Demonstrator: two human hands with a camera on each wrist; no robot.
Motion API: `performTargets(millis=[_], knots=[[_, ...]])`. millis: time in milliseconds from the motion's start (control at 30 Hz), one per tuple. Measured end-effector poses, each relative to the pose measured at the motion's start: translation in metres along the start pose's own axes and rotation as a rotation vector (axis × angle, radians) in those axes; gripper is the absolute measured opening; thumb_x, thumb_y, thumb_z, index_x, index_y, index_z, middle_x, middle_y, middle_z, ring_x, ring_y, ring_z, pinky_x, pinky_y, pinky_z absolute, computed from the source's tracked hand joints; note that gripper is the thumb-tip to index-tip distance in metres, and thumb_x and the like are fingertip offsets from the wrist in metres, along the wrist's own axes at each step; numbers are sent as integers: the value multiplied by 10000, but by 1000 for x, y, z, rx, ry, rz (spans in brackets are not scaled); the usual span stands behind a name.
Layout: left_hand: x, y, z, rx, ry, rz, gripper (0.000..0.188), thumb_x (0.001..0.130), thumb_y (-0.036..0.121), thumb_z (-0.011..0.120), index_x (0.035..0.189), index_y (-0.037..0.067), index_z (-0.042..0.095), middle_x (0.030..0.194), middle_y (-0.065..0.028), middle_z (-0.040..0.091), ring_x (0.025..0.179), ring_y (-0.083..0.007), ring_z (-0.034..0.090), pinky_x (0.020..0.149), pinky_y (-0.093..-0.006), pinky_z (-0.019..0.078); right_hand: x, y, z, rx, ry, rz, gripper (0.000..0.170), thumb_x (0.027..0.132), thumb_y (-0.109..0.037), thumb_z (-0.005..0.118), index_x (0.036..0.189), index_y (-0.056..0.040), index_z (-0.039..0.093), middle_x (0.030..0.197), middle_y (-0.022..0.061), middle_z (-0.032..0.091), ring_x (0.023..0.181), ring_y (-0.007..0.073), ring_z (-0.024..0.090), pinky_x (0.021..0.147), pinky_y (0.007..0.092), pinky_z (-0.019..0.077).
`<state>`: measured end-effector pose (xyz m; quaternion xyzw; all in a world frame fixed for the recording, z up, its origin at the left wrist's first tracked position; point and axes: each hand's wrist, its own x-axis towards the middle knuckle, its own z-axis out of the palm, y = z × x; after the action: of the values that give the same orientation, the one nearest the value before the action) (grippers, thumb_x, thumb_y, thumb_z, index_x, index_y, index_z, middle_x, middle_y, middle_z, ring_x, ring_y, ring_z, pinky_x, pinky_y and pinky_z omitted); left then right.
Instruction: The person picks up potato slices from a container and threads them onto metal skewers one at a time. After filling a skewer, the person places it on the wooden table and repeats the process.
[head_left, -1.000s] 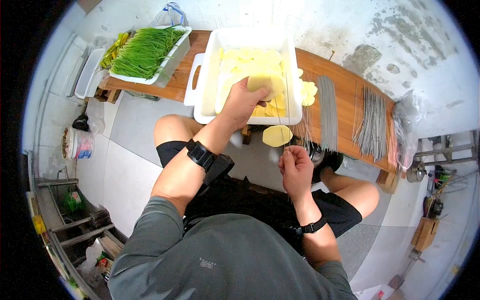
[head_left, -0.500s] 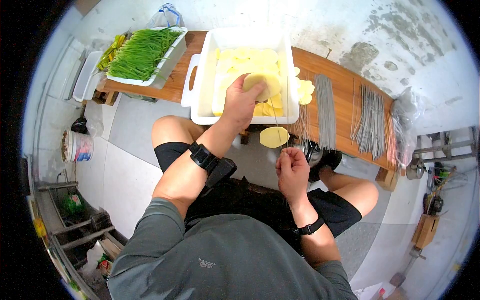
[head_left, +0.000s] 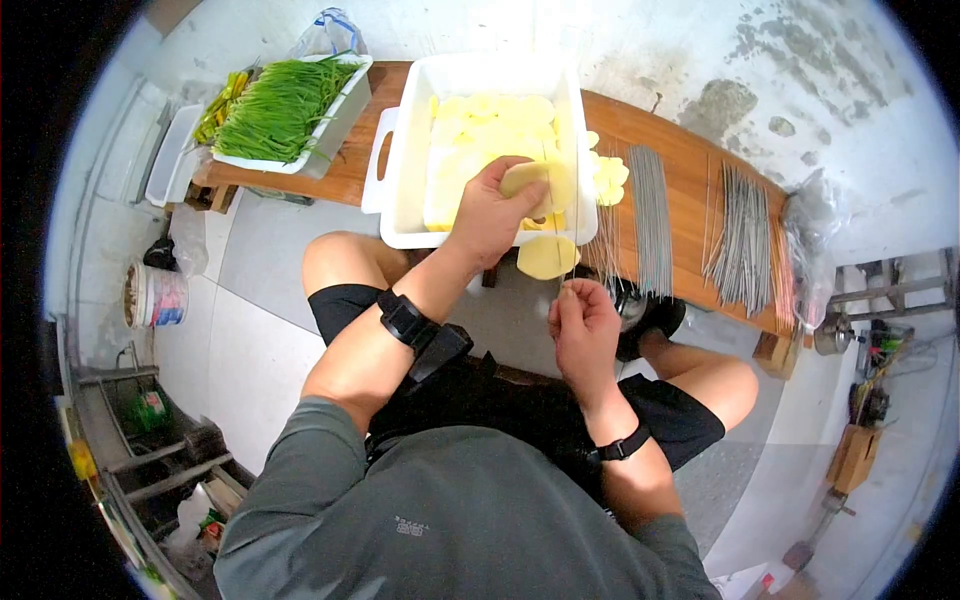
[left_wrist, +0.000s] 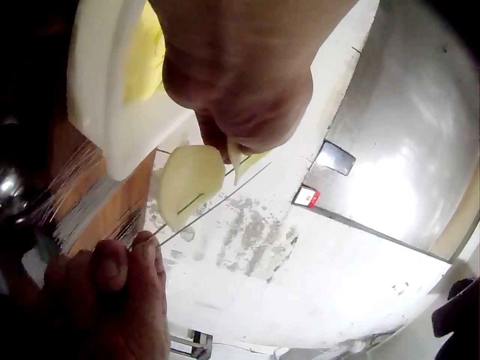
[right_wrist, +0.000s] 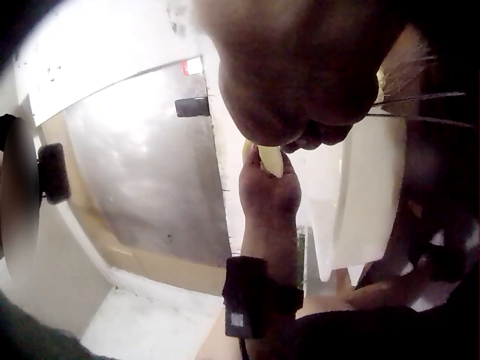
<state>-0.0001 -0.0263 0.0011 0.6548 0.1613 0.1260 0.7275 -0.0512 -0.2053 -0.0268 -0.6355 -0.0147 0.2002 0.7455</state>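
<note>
The left hand (head_left: 487, 220) (left_wrist: 240, 82) (right_wrist: 270, 195) pinches pale yellow slices (head_left: 522, 180) (right_wrist: 271, 160) between thumb and fingers over the white tub's near side. A thin metal skewer (left_wrist: 217, 204) with two prongs runs up from the fingertips of the right hand (head_left: 585, 335) (left_wrist: 112, 292) (right_wrist: 307, 67), which pinches its lower end. One round slice (head_left: 545, 258) (left_wrist: 189, 184) sits on the skewer between the hands, pierced by a prong. How far the prongs enter the held slices cannot be told.
A white tub (head_left: 398, 215) holds many slices; several more (head_left: 609, 182) lie beside it on the wooden bench (head_left: 690, 235). Bundles of skewers (head_left: 652, 220) (head_left: 742, 240) lie further right, near a plastic bag (head_left: 815, 215). Green stalks (head_left: 280, 110) fill a container at left.
The left hand has come slightly down, and its slices have turned more edge-on. The pierced slice now appears a little higher and nearer the left hand. The right hand keeps its grip, having shifted slightly up.
</note>
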Motion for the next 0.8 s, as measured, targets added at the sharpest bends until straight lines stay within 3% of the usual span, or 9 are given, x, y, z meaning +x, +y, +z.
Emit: performTargets(millis=[67,267,400,500,567,600,700,767,800], knots=[[2,-6,3,-237,-14,36,274,884,85,655,1120,-31,578,998,-70,649,866,-124,619,757,-258,529,5,-1,1,30,27,5,114,966,-115,531,988,-3,529,704,3,541,604,73,482,533,218,396],[-8,4,6,-120,-55,-32,277,884,79,652,1128,-29,578,1007,-74,650,881,-122,619,767,-259,527,11,-6,0,69,-16,28,111,960,-118,538,992,-12,529,716,14,565,605,72,490,528,215,393],[-4,-4,4,-198,-85,-31,306,896,81,637,1172,-21,553,1039,-90,644,886,-141,635,772,-265,535,13,-4,-1,94,-9,7,112,960,-123,538,997,-17,530,711,20,574,588,67,487,510,209,385],[-6,6,2,-359,-93,-155,354,915,125,623,1220,-19,516,1083,-111,632,932,-164,641,808,-283,539,13,-7,-3,94,-15,7,112,960,-126,538,1001,-22,532,711,21,576,581,64,485,499,206,380],[-8,15,1,-700,-163,-248,397,934,175,604,1256,-18,478,1151,-135,605,1012,-190,626,870,-322,532,13,-10,-4,83,-14,11,112,961,-129,538,1003,-25,533,712,20,577,579,62,484,494,205,379],[-7,12,1,-700,-164,-248,397,934,175,604,1256,-18,478,1151,-135,605,1012,-190,626,870,-322,532,13,-11,-4,82,-10,11,113,961,-131,538,1004,-26,533,715,21,581,578,60,483,492,203,377],[-5,-6,0,-560,-203,-280,437,926,232,619,1246,-29,476,1120,-119,588,1005,-175,603,866,-325,508,14,-12,-4,72,1,4,114,961,-129,540,1007,-24,534,723,24,591,585,60,492,500,202,385],[-10,-12,5,109,103,-7,478,897,243,654,1235,-41,470,1069,-101,558,941,-153,569,808,-298,490,16,-9,-5,65,8,-4,114,961,-125,541,1009,-21,535,727,27,596,592,63,500,510,203,394],[-15,-12,6,112,103,-4,478,897,243,654,1235,-41,470,1069,-101,558,941,-153,569,808,-298,490,19,-5,-6,6,29,-69,119,960,-119,541,1011,-12,544,740,34,611,616,75,529,541,213,423]])
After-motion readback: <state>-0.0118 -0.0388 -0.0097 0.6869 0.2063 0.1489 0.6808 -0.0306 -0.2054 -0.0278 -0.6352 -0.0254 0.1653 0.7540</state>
